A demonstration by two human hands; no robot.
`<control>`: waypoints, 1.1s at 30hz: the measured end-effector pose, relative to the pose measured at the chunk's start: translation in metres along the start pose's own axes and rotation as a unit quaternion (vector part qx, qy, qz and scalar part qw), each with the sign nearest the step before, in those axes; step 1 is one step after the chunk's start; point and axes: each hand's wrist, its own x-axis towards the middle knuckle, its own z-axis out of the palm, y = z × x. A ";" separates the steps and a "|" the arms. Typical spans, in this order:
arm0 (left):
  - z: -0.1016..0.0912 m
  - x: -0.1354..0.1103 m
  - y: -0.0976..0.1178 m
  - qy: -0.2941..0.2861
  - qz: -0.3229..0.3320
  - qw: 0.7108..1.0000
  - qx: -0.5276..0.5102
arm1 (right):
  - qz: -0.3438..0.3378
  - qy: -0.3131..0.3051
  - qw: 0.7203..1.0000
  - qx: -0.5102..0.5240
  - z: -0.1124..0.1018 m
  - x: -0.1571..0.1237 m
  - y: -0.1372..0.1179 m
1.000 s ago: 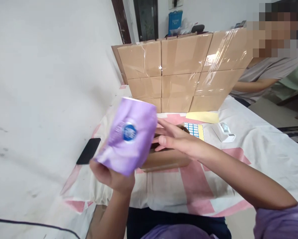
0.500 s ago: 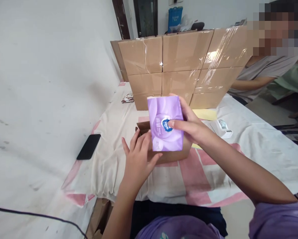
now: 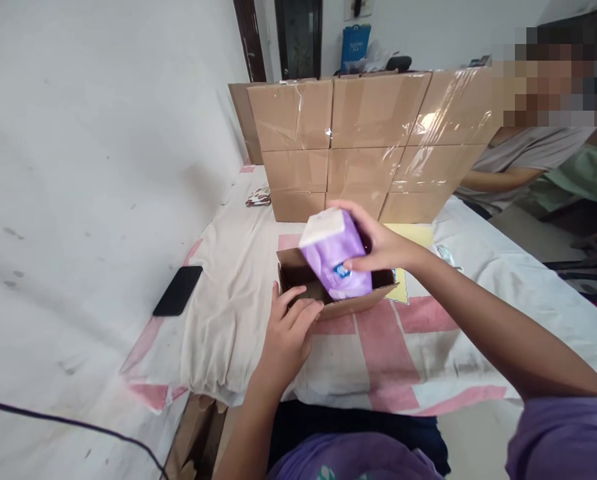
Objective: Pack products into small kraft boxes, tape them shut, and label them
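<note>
A purple tissue pack [image 3: 336,257] with a white end and a blue logo tilts over an open cardboard box [image 3: 351,307], its lower end dipping inside the rim on the right. My right hand [image 3: 382,245] is closed around the pack from the right, thumb on the logo side. At the box's near left corner, my left hand [image 3: 287,325] has its fingers curled over the rim, holding the near wall. The left part of the box interior is visible; the pack covers much of the right part.
Behind the box stands a tall wall of taped cardboard cartons [image 3: 368,110]. A black phone [image 3: 178,291] lies at left by the wall. Yellow paper [image 3: 411,235] and a white item [image 3: 446,255] are at right. Another person's arm [image 3: 503,179] shows beyond the cartons.
My right hand has tipped the tissue pack and lowered it into the box opening. My left hand has shifted right, from open beside the box to its near rim.
</note>
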 end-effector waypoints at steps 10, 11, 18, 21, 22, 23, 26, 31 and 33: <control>0.003 -0.006 -0.004 0.073 0.038 0.995 0.055 | -0.142 -0.145 0.912 -0.355 0.021 -0.003 -0.010; 0.003 -0.007 -0.004 0.074 0.037 0.995 0.052 | -0.160 -0.152 0.899 -0.378 0.022 -0.002 -0.010; 0.004 -0.018 -0.007 0.044 0.077 0.996 0.004 | -0.257 -0.193 0.813 -0.485 0.032 -0.009 -0.014; 0.004 -0.021 -0.008 0.059 0.092 0.994 -0.022 | -0.214 -0.188 0.790 -0.543 0.046 -0.012 -0.018; 0.004 -0.021 -0.008 0.064 0.093 0.993 -0.037 | -0.189 -0.200 0.784 -0.557 0.052 -0.011 -0.018; 0.004 -0.021 -0.008 0.069 0.092 0.992 -0.053 | -0.160 -0.222 0.776 -0.568 0.058 -0.010 -0.018; 0.005 -0.021 -0.005 0.072 0.083 0.990 -0.085 | -0.062 -0.313 0.740 -0.592 0.076 0.001 -0.013; 0.007 -0.019 -0.006 0.079 0.065 0.988 -0.111 | -0.011 -0.377 0.711 -0.593 0.107 0.022 0.010; 0.007 -0.020 -0.010 0.084 0.055 0.987 -0.128 | 0.008 -0.375 0.729 -0.573 0.118 0.027 0.019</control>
